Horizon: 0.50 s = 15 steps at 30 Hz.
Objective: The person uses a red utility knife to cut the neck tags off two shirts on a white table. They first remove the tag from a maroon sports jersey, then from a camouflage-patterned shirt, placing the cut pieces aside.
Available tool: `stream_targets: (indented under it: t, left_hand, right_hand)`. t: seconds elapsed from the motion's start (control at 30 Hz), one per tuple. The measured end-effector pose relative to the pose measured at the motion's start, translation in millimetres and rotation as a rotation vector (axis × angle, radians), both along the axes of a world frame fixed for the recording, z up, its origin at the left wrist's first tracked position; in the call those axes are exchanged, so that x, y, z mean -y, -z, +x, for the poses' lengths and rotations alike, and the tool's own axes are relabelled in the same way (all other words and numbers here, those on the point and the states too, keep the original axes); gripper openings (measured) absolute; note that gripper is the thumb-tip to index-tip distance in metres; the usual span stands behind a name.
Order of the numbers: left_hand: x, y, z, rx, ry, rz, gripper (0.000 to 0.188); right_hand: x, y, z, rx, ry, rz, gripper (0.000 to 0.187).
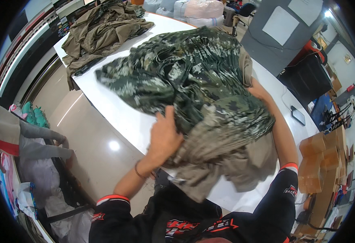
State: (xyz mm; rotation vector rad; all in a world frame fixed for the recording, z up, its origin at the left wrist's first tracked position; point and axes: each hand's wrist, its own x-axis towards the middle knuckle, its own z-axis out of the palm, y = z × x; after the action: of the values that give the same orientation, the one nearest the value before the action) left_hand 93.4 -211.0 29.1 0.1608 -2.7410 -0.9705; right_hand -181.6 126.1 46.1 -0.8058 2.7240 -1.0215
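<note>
A large bunched pile of camouflage fabric (pixel 193 69), dark green with pale patches and a brown reverse side, lies in front of me on a white table (pixel 122 121). My left hand (pixel 165 135) is closed at its near left edge, with one finger sticking up and the rest partly hidden by the folds. Around the far right side reaches my right hand (pixel 259 90), gripping the cloth there; its fingertips disappear behind a brown edge. The brown part (pixel 222 162) drapes toward my body, past the table's near edge. Some folds are smeared by motion.
Another heap of brown and camouflage cloth (pixel 100 32) sits at the table's far left, partly hanging over. A phone (pixel 297 116) lies on the right. Cardboard boxes (pixel 321 160) stand beyond the right edge. Another person's arm (pixel 43 139) shows at the left.
</note>
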Motion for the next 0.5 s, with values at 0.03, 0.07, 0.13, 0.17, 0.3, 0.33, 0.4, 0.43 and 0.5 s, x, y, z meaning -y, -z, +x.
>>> stream_targets:
  t: [0.03, 0.07, 0.13, 0.17, 0.3, 0.33, 0.4, 0.43, 0.5]
  left_hand:
    - [-11.8, 0.1, 9.5, -0.044, 0.037, 0.057, 0.073]
    - [-24.3, -0.2, 16.9, -0.044, 0.056, 0.199, 0.074]
    - [-57.3, 8.8, 23.1, -0.164, 0.100, 0.368, 0.073]
    - [-79.6, 15.0, 21.1, -0.258, 0.190, 0.339, 0.076]
    - [-112.3, 12.6, 8.4, -0.130, 0.452, 0.400, 0.103]
    - [-114.4, 6.9, 5.3, -0.145, 0.507, 0.386, 0.107]
    - [-93.8, -6.5, 4.3, 0.056, 0.686, 0.411, 0.108]
    - [-81.9, -12.9, 3.3, 0.148, 0.776, 0.424, 0.108]
    - [-52.9, -14.7, 11.7, 0.112, 0.874, 0.278, 0.099]
  right_hand:
    - [3.2, -9.1, -20.1, 0.084, -0.066, 0.095, 0.070]
    - [13.9, -12.7, -36.2, 0.093, -0.132, 0.090, 0.071]
    - [36.3, -15.4, -67.8, 0.112, -0.261, 0.087, 0.072]
    - [26.3, -15.0, -97.2, 0.002, -0.276, 0.146, 0.071]
    - [126.4, -39.1, -119.7, -0.516, -0.133, 0.820, 0.057]
    - [143.2, -43.8, -123.2, -0.634, -0.139, 0.911, 0.055]
    - [164.5, -47.8, -119.6, -0.789, -0.136, 0.988, 0.057]
    - [169.9, -51.2, -116.2, -0.827, -0.127, 0.980, 0.062]
    - [183.8, -64.5, -100.4, -0.735, -0.066, 0.994, 0.058]
